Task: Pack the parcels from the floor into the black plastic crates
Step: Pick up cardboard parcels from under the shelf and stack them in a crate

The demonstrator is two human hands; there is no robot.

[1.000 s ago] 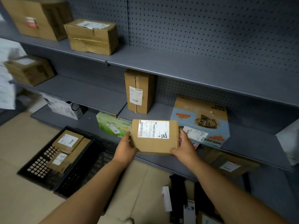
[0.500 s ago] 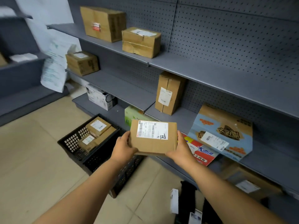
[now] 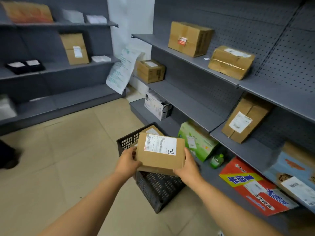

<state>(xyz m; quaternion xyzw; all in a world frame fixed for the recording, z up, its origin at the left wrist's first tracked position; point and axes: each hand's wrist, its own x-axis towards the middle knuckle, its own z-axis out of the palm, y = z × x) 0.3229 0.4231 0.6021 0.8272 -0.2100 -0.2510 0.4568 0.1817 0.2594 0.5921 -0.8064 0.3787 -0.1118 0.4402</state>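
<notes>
A flat brown cardboard parcel [image 3: 159, 159] with a white shipping label is held in the air between both hands. My left hand [image 3: 128, 161] grips its left edge and my right hand [image 3: 188, 167] grips its right edge. Directly below and behind it, a black plastic crate [image 3: 156, 188] stands on the tiled floor beside the shelving. Another brown parcel [image 3: 152, 130] shows inside the crate, mostly hidden by the held one.
Grey shelving runs along the right with several cardboard boxes [image 3: 189, 39], a green box [image 3: 197, 142], a green bottle [image 3: 216, 160] and a red carton [image 3: 254, 186]. More shelves [image 3: 56, 70] stand at the left. A white bag [image 3: 121, 68] leans in the corner. Beige floor [image 3: 71, 159] lies at left.
The view has swung left and the parcel, held in both hands, now hangs over the black crate instead of in front of the shelf.
</notes>
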